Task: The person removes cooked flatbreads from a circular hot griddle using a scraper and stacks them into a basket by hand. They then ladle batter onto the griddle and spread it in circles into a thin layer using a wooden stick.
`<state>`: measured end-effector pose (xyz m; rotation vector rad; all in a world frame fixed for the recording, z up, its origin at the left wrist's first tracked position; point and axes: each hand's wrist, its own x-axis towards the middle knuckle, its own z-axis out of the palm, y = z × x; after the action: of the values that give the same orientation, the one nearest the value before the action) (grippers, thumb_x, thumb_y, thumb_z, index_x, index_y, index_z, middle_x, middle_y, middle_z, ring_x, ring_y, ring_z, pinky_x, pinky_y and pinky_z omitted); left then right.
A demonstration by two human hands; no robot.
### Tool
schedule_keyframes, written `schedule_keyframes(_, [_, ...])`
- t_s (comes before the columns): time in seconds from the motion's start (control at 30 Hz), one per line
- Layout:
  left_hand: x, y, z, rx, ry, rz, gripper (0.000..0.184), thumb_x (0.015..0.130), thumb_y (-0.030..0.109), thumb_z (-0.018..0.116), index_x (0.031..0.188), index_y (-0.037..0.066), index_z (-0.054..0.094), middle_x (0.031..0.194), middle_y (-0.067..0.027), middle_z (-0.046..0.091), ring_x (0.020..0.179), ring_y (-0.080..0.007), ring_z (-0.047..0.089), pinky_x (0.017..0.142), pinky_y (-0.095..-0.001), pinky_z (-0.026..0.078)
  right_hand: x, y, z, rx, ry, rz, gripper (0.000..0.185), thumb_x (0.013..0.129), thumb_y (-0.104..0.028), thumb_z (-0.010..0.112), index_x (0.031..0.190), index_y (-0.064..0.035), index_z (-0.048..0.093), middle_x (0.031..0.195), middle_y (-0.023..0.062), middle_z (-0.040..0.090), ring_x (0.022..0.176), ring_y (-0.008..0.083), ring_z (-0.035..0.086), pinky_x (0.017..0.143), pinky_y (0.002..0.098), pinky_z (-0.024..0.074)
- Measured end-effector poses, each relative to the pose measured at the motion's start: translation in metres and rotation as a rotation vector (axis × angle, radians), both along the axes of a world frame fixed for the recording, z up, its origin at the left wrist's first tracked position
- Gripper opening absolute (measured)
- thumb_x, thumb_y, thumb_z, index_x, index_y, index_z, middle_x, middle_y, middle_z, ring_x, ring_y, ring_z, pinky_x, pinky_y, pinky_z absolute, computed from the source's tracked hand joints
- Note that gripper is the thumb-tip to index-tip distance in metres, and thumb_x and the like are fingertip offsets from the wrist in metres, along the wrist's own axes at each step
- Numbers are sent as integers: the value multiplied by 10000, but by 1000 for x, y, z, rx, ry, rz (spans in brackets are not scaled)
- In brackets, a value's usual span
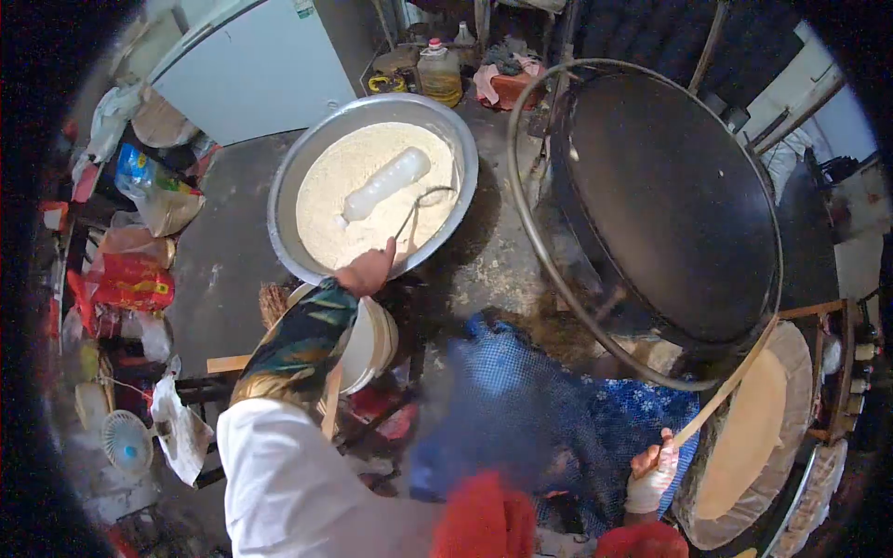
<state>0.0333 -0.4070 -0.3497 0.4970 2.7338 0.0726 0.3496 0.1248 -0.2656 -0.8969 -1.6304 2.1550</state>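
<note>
My left hand (366, 272), below a dark patterned sleeve cover, is closed around the handle of a ladle (406, 219). The ladle's curved head rests at the right side of pale batter or meal (326, 186) inside a large metal basin (281, 219). A translucent plastic bottle (391, 181) lies on that pale mass, left of the ladle. At lower right, my right hand (654, 467), with a pale wrap about the wrist, grips a long wooden stick (721, 395). Its far end reaches the rim of a big round dark griddle (674, 205).
A metal ring (526, 209) surrounds the griddle. Right of my right hand, a round flat tan sheet (749, 437) lies on a wrapped base. A white bucket (372, 349) stands under my left forearm. Behind the basin are a white cabinet (251, 74) and an oil jug (439, 74).
</note>
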Motion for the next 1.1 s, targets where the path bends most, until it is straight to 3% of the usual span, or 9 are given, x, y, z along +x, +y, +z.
schedule_keyframes(0.1, [33, 4, 7, 87, -66, 31, 619, 815, 51, 458, 1355, -79, 184, 801, -268, 609, 685, -371, 614, 626, -455, 492, -1, 1, 0, -17, 44, 30, 412, 908, -414, 488, 1137, -72, 500, 616, -67, 366, 476, 37, 336, 400, 202, 282])
schedule_keyframes(0.27, [52, 72, 26, 1374, -493, 824, 487, 855, 41, 400, 1324, 123, 298, 619, -35, 453, 443, -122, 426, 377, -267, 367, -8, -15, 37, -206, -69, -145, 496, 892, -530, 463, 1073, -73, 528, 603, -55, 410, 417, 55, 328, 371, 212, 246])
schedule_keyframes(0.47, [51, 113, -10, 2381, -945, 1099, 223, 939, 131, 414, 1152, 191, 383, 647, -12, 442, 439, -73, 362, 367, -189, 337, 3, -25, 64, -179, 92, 117, 373, 879, -491, 531, 820, -128, 469, 633, -48, 433, 504, 70, 408, 425, 226, 297])
schedule_keyframes(0.6, [105, 112, 23, 2366, -825, 940, 215, 953, 170, 418, 1166, 189, 438, 691, 19, 471, 461, -38, 371, 348, -161, 310, -6, -40, 56, -198, 235, 303, 220, 903, -306, 555, 910, -130, 423, 614, -42, 411, 486, 82, 438, 425, 260, 406])
schedule_keyframes(0.73, [166, 83, 34, 2256, -682, 934, 213, 942, 175, 460, 1148, 123, 452, 702, 43, 439, 471, -26, 345, 355, -146, 284, -31, -73, 68, -24, -143, 422, 282, 926, -318, 494, 1024, -53, 492, 499, -12, 449, 366, 97, 429, 325, 254, 346])
schedule_keyframes(0.87, [198, 28, 58, 2187, -589, 1140, 164, 935, 174, 463, 819, 59, 465, 635, 34, 411, 503, -34, 403, 398, -170, 332, -74, -74, 58, 155, 12, 421, 247, 916, -279, 480, 948, -35, 504, 519, 61, 554, 406, 159, 516, 420, 296, 424])
schedule_keyframes(0.97, [193, -3, 80, 2160, -655, 1200, 191, 940, 120, 380, 785, 36, 456, 645, 4, 435, 501, -51, 412, 419, -169, 346, -120, -40, 38, 666, 15, 217, 253, 926, -245, 449, 961, 0, 507, 749, 119, 669, 736, 246, 639, 689, 354, 473])
schedule_keyframes(1.0, [189, -22, 68, 1823, -399, 1121, 224, 943, 144, 369, 769, 37, 461, 656, -11, 463, 480, -51, 421, 399, -168, 343, -132, -17, 16, 1104, 19, 220, 265, 912, -258, 444, 934, -4, 517, 785, 142, 672, 776, 300, 633, 707, 379, 472])
schedule_keyframes(1.1, [195, -5, 118, 1895, -498, 1270, 232, 938, 168, 386, 758, 45, 465, 650, -23, 478, 428, -55, 410, 345, -164, 321, -137, 36, -30, 1411, -198, 205, 130, 856, -221, 520, 807, -109, 565, 756, 123, 545, 660, 322, 575, 618, 449, 464])
